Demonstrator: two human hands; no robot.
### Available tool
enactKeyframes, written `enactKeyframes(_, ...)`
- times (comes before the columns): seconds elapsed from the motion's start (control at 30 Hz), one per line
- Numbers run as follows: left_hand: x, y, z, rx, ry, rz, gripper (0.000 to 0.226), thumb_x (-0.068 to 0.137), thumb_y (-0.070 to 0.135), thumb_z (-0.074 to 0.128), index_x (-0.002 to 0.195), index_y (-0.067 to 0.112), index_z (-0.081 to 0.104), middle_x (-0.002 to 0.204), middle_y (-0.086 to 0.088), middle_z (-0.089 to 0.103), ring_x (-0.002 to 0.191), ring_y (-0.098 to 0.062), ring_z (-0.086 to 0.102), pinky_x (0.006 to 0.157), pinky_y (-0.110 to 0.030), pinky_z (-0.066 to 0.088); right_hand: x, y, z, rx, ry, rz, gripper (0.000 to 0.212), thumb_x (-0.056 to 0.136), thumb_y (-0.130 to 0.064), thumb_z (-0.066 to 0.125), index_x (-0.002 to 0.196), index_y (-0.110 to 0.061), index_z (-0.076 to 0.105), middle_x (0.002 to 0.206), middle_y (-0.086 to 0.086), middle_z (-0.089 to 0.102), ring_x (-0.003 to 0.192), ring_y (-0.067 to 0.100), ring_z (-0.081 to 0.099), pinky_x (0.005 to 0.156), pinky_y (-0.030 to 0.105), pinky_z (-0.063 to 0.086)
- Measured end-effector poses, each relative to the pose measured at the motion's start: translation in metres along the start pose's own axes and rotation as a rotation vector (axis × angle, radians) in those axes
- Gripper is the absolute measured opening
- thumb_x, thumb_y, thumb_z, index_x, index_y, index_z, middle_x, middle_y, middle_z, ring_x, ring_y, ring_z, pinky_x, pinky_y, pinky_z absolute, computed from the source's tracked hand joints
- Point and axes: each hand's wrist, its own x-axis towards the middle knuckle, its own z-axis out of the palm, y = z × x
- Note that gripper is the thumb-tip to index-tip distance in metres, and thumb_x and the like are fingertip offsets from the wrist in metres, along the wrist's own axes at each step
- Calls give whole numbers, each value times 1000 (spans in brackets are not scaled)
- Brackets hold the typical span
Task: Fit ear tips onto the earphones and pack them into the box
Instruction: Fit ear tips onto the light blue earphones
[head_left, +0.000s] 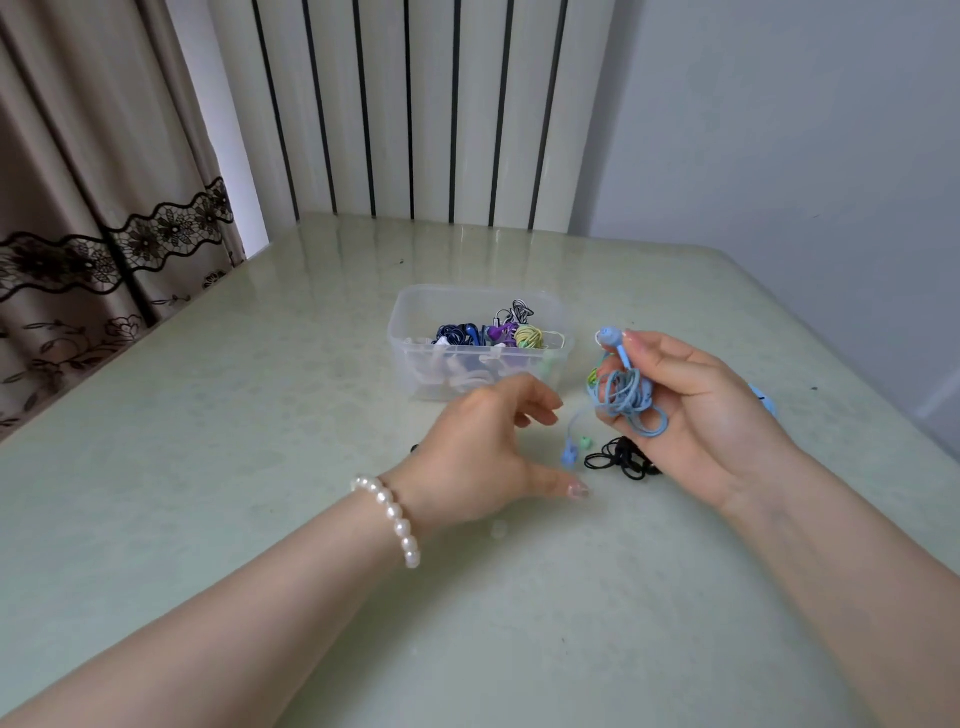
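My right hand (691, 405) holds a coiled bundle of light blue earphones (628, 397); one earbud (609, 336) sticks up between thumb and forefinger, and another blue end (569, 453) dangles low on its cable. My left hand (493, 447), with a pearl bracelet on the wrist, hovers over the table in front of the box, fingers loosely curled and holding nothing. The clear plastic box (415, 332) stands behind it with several coiled earphones inside in blue, purple, yellow-green and black-and-white. A small green piece (585, 442) lies beside the dangling end.
A black coiled earphone cable (621, 460) lies on the pale green table (260, 415) under my right hand. Something blue (763, 397) peeks out behind my right hand. A curtain hangs at the left, and a ribbed white panel stands behind the table.
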Motion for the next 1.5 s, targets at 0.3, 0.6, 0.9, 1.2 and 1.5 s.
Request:
enactKeyframes(0.3,-1,0,11,-149,-73,-4,27,67,39,75,88,47,61,103,15,65,99,-3,57,77,-50,53,-3,-4,5,74,-71,-17,17,73,-22,51,84,-12,59,58,1,62,53,13,60,52,20,51)
enactKeyframes(0.6,-1,5,-8,-841,-475,-149,29,79,1,39,93,7,64,96,-12,70,77,-25,69,62,-29,57,5,-4,-7,136,48,-38,12,80,-20,51,87,-13,58,59,1,64,53,12,61,51,20,50)
enactKeyframes(0.9,9,-5,-35,-766,-171,-280,31,87,-16,36,96,3,58,79,-10,58,55,-15,63,49,-23,52,7,-3,-21,-470,32,-37,13,85,2,53,75,-2,60,59,0,68,52,13,64,52,21,52)
enactKeyframes(1.2,8,-8,-36,-710,-104,-272,17,77,-13,59,85,2,55,63,-7,60,59,-17,67,55,-22,56,8,15,-18,-1222,-7,11,11,80,-14,68,70,-14,68,56,-2,62,38,0,50,44,14,40)
enactKeyframes(1.5,10,-4,-31,-808,-55,-300,9,81,1,60,73,-2,63,71,-12,67,69,-21,66,65,-22,57,6,26,-13,-1631,-1,-78,27,89,-31,55,85,-9,71,69,12,64,71,25,58,75,32,49)
